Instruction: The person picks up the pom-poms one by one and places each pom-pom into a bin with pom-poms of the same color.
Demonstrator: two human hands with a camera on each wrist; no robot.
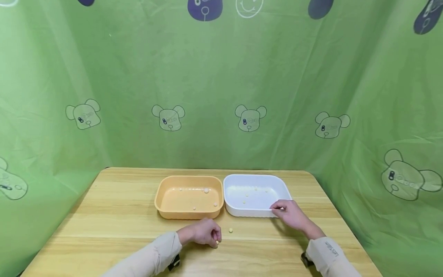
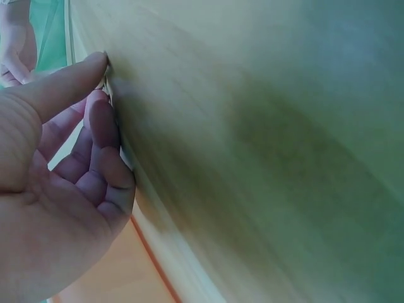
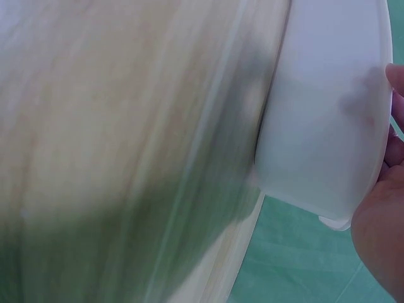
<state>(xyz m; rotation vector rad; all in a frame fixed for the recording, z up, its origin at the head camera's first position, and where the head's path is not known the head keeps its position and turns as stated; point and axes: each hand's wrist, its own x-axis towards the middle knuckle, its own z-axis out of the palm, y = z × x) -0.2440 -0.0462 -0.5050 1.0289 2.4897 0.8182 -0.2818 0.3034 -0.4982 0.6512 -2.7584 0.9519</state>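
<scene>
My left hand (image 1: pixel 204 232) is low over the wooden table, with a small yellowish ball (image 1: pixel 217 242) pinched between thumb and finger. In the left wrist view the thumb and forefinger of the left hand (image 2: pixel 69 139) meet at the tabletop; the other fingers curl in. Another yellow ball (image 1: pixel 230 230) lies on the table to its right. At the near right corner of the white tray (image 1: pixel 254 212), my right hand (image 1: pixel 294 216) grips the rim, thumb outside. Its fingertips are partly hidden behind the rim in the right wrist view. Several small yellow balls lie in this tray.
An orange tray (image 1: pixel 180 215) stands left of the white one, close beside it, with several pale balls inside. Both trays sit toward the back of the wooden table (image 1: pixel 104 215). A green patterned curtain (image 1: pixel 207 77) surrounds the table's back and sides.
</scene>
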